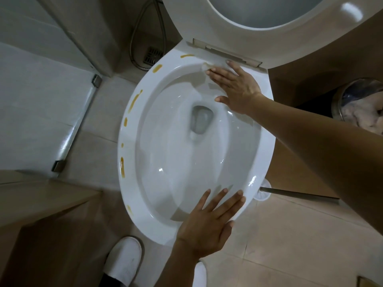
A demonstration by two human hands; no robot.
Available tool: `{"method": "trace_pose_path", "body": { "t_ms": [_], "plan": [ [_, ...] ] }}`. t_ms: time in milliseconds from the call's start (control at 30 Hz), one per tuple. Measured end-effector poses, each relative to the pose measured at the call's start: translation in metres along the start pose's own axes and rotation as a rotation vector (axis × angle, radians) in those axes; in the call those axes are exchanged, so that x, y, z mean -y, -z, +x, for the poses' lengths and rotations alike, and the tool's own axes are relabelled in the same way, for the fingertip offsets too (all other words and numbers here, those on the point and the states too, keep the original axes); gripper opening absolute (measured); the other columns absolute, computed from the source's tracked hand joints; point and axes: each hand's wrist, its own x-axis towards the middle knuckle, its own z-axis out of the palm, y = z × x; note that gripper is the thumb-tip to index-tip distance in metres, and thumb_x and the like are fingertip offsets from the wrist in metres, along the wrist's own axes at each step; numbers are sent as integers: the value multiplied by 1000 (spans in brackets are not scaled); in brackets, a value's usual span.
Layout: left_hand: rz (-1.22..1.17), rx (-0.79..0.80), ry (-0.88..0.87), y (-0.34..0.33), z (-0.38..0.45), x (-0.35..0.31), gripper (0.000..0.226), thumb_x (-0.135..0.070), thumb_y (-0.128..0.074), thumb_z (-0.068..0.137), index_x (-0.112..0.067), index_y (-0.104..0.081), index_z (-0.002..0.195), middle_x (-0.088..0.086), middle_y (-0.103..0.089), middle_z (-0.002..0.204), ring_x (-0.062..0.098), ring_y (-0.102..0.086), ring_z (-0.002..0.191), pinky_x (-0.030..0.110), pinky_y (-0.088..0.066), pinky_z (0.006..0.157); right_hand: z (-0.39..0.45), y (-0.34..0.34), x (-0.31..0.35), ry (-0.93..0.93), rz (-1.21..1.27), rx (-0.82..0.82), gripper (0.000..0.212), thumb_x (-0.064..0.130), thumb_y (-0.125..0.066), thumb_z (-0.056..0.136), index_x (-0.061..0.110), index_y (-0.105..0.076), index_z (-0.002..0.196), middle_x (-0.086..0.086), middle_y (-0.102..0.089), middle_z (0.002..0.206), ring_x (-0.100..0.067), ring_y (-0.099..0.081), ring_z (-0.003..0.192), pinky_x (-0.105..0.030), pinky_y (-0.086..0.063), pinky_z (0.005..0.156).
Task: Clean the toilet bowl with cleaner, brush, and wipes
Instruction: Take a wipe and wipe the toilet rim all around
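Toilet bowl (186, 154) sits dead centre below, seat up. Nearest, the left hand (207, 228) lies flat on the front rim, fingers spread, holding nothing. Orange streaks (133, 103) dot the left rim. At the back, the right hand (236, 83) presses a wipe (205, 66) flat against the rim near the hinge, palm open over it. Glazed porcelain looks slick and rigid, so I'd brace on the rim. Wipe's soft and thin. Tight room: cabinet left, brush handle (298, 194) right.

single head view, close above toilet bowl (132, 125), looking steeply down
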Motion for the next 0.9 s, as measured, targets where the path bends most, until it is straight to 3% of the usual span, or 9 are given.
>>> {"method": "trace_pose_path", "body": {
  "t_ms": [533,767,900],
  "plan": [
    [18,-1,7,0,1,-1,58,-37,-29,99,-25,-10,153,-8,-12,159,17,-17,145,51,-25,112,-42,-8,-16,-44,66,66,72,57,4,94,13,14,151,-2,18,160,-14,17,147,-42,16,117],
    [3,-7,2,0,1,-1,59,-36,-33,97,-24,-17,152,-8,-16,158,16,-19,144,49,-29,111,-101,-25,-14,130,125,123,73,56,0,95,14,-18,153,-3,-6,162,-16,6,149,-42,16,115],
    [17,-8,0,1,1,-1,58,-36,-33,97,-24,-17,152,-7,-15,158,16,-19,144,51,-26,112,-91,-23,-28,159,75,119,67,53,-1,96,20,-16,153,1,-4,162,-12,6,148,-42,16,115]
  ]
}}
